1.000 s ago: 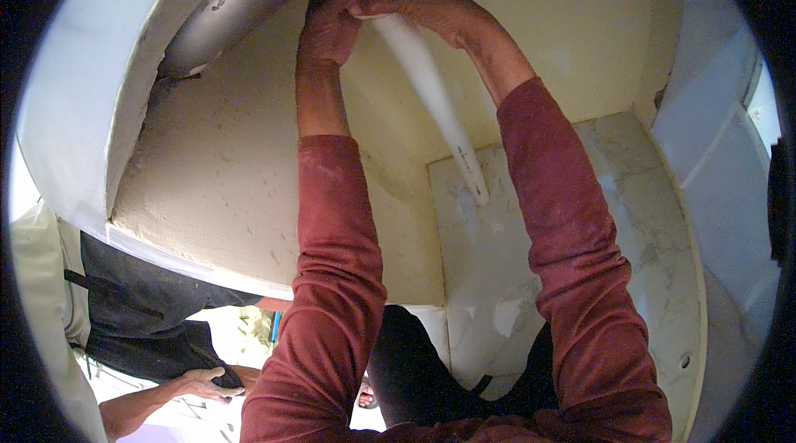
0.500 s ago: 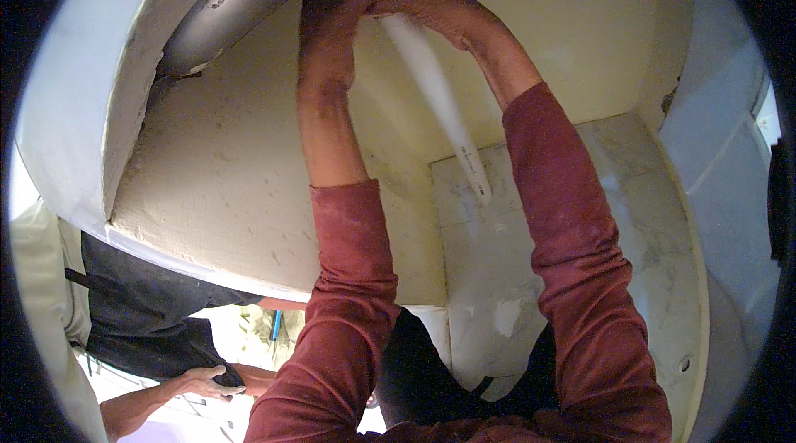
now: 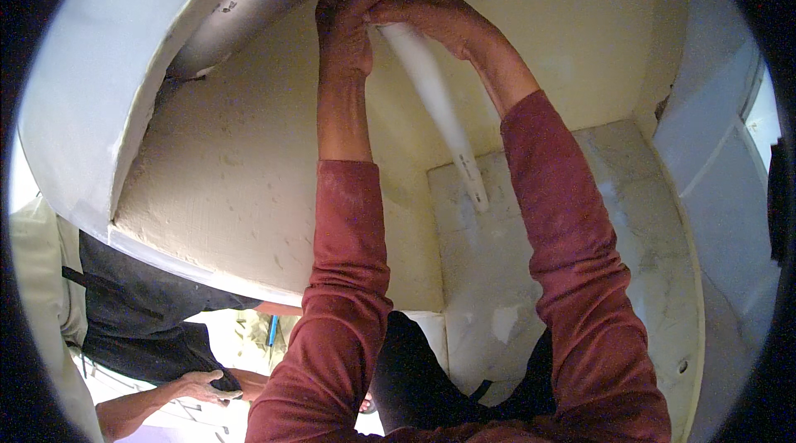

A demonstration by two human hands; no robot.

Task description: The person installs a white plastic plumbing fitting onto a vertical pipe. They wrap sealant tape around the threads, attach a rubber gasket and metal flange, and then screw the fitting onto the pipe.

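— Where is the white pipe [image 3: 435,103]?

— Under the grey basin [image 3: 249,3], running down to the pale floor slab [image 3: 580,277]. Both hands are clamped round its top end, the left hand [image 3: 344,24] touching the right hand [image 3: 427,12].

— How should it be done well?

— I'd judge: keep the pipe straight in line with the outlet, grip firm, and push evenly without twisting it askew.

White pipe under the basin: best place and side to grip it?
Grip the white pipe at its wider top collar, where the left hand and right hand already wrap it from opposite sides. Below, it is slim, smooth and runs down to the marble floor.
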